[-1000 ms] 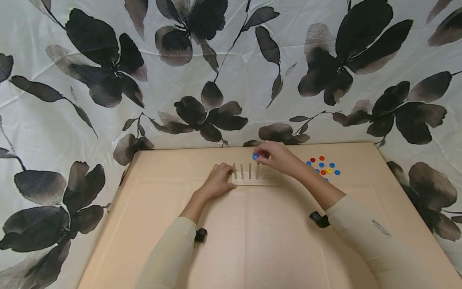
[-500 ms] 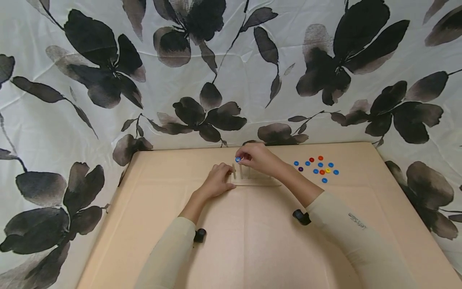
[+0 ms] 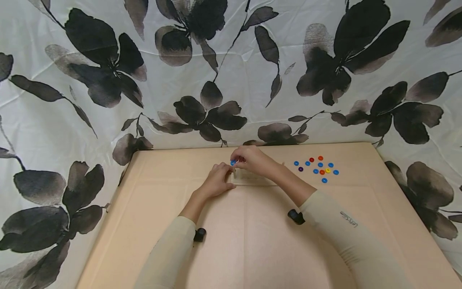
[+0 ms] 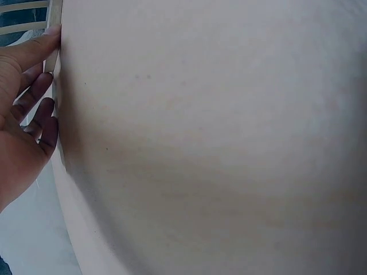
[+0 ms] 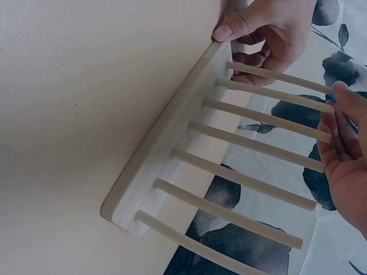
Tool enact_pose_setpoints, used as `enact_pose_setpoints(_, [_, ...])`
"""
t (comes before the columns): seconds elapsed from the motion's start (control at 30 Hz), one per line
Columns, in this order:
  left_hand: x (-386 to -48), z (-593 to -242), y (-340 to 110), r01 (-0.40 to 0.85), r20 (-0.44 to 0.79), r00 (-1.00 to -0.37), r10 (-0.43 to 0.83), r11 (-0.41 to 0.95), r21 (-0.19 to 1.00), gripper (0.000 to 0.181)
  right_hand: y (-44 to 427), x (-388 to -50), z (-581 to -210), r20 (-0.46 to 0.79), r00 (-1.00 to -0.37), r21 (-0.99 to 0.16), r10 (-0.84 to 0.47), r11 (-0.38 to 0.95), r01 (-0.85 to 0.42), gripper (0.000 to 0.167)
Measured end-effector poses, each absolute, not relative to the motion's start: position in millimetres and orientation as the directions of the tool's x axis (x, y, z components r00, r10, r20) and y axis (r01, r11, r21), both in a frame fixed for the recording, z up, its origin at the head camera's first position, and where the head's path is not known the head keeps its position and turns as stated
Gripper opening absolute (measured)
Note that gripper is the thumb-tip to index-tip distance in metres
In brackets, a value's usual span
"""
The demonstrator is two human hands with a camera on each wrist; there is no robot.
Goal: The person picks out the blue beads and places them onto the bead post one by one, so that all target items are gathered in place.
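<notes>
A pale wooden peg rack, a flat base with several upright pegs, stands on the table. My left hand holds the left end of its base, thumb on the near edge, as the left wrist view also shows. My right hand pinches a small blue ring at the tip of the end peg nearest my left hand. In the right wrist view only a sliver of blue shows by the thumb, so I cannot tell how far the ring is on the peg. The visible pegs bear no rings.
To the right of the rack lie several loose rings: blue ones, red ones, a yellow ring and a dark purple ring. The tan table ends at a floral cloth behind.
My right hand has moved left along the rack with the blue ring, from above a middle peg to the left end peg, and slightly lower. My left hand stays in place.
</notes>
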State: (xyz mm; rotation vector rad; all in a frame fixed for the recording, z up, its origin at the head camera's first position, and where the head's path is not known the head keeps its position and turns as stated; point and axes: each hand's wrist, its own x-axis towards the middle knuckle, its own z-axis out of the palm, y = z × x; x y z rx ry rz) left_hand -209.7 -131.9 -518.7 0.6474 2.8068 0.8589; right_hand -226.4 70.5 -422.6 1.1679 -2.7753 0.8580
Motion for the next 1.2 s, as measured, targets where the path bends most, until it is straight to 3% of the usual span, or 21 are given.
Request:
enact_pose_setpoints(0.63, [-209.4,-520.7,-132.8,0.375,0.011,-0.896,0.443,0.744,0.553,0.049,65.9,-222.7,-427.0,0.176,-0.756,-0.473,-0.631,0.619,-0.627,0.012])
enact_pose_setpoints(1.2, [-208.8,-519.2,-133.4,0.350,-0.022,-0.900,0.435,0.752,0.558,0.054,67.3,-222.9,-429.4,0.191,-0.741,-0.476,-0.644,0.599,-0.644,0.013])
